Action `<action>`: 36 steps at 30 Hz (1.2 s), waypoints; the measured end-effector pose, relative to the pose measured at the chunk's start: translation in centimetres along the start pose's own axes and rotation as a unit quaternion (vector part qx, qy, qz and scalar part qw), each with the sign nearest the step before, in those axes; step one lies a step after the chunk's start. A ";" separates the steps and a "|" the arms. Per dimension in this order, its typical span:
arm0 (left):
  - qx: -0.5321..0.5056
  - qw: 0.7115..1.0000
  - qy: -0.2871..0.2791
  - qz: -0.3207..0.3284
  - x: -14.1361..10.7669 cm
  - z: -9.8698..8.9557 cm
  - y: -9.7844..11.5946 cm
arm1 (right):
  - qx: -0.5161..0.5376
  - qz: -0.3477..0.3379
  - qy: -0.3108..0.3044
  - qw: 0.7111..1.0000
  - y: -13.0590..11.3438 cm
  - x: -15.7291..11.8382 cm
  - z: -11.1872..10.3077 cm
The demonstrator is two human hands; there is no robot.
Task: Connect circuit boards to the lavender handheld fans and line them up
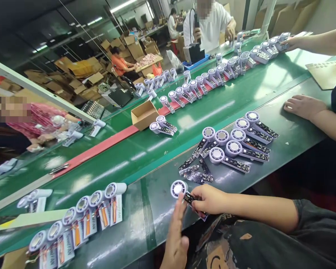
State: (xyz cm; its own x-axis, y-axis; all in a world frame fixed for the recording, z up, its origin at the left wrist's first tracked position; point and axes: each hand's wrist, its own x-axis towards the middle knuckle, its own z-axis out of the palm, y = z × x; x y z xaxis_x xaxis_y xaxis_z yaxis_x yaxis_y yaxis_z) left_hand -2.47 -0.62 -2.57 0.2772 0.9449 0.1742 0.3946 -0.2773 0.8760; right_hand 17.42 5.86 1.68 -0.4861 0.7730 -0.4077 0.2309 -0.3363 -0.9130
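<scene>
My right hand (208, 199) pinches a black circuit board strip (191, 200) joined to a round white fan head (178, 189). My left hand (177, 239) is raised close below that fan head, its fingers spread, blurred and holding nothing. Beyond my right hand, on the green bench (156, 209), lies a cluster of several similar white fan heads with black circuit boards (229, 144). Several loose black boards (194, 172) lie at the cluster's near edge.
A co-worker's hand (304, 106) rests on the bench at right, and another hand (288, 43) touches a long row of white fan parts (201, 80). A cardboard box (144, 115) stands on the belt. Carded white fans (75, 220) lie at lower left.
</scene>
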 end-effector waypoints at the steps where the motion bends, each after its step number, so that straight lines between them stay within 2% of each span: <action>1: 0.019 1.000 0.019 -0.011 0.6 -0.2 -0.1 | 0.054 0.010 -0.020 0.998 0.0 0.0 0.0; 4: 0.106 0.990 0.082 -0.042 2.7 0.3 -0.3 | 0.121 0.013 -0.056 0.991 -0.4 -0.1 0.1; 6: 0.150 0.984 0.095 -0.027 3.9 1.0 -0.3 | 0.121 0.009 -0.068 0.990 -0.7 -0.3 0.1; 9: 0.175 0.980 0.093 0.007 5.1 1.1 -0.2 | 0.111 -0.001 -0.081 0.991 -0.7 -0.6 0.3; 12: 0.172 0.982 0.041 0.064 5.7 -0.6 0.2 | 0.153 0.011 -0.102 0.983 0.2 -0.5 0.2; 14: 0.174 0.980 -0.002 0.097 5.7 -1.9 0.7 | 0.205 0.020 -0.112 0.972 1.0 -0.3 -0.1; 16: 0.196 0.976 0.024 0.092 5.6 -2.6 1.1 | 0.244 0.021 -0.114 0.963 1.8 0.1 -0.5; 23: 0.184 0.976 0.103 -0.051 4.6 -1.2 1.5 | 0.245 0.025 -0.081 0.966 2.6 0.9 -0.9; 25: 0.172 0.975 0.121 -0.072 4.5 -1.0 1.4 | 0.238 0.021 -0.071 0.969 2.6 0.9 -0.9; 31: 0.170 0.979 0.109 -0.005 4.3 -1.1 1.7 | 0.233 0.029 -0.052 0.971 2.7 0.9 -1.3; 36: 0.258 0.959 0.114 0.030 4.4 -0.7 2.3 | 0.231 0.032 -0.057 0.971 3.0 0.9 -1.3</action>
State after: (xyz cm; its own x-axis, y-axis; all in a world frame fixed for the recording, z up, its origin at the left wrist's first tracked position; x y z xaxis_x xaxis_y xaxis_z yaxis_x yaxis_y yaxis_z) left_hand -0.95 3.00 0.48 0.1376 0.9215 0.3631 0.7805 -0.3266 0.5330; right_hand 18.77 6.21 -1.36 -0.5788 0.6871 -0.4391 -0.1255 -0.6071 -0.7846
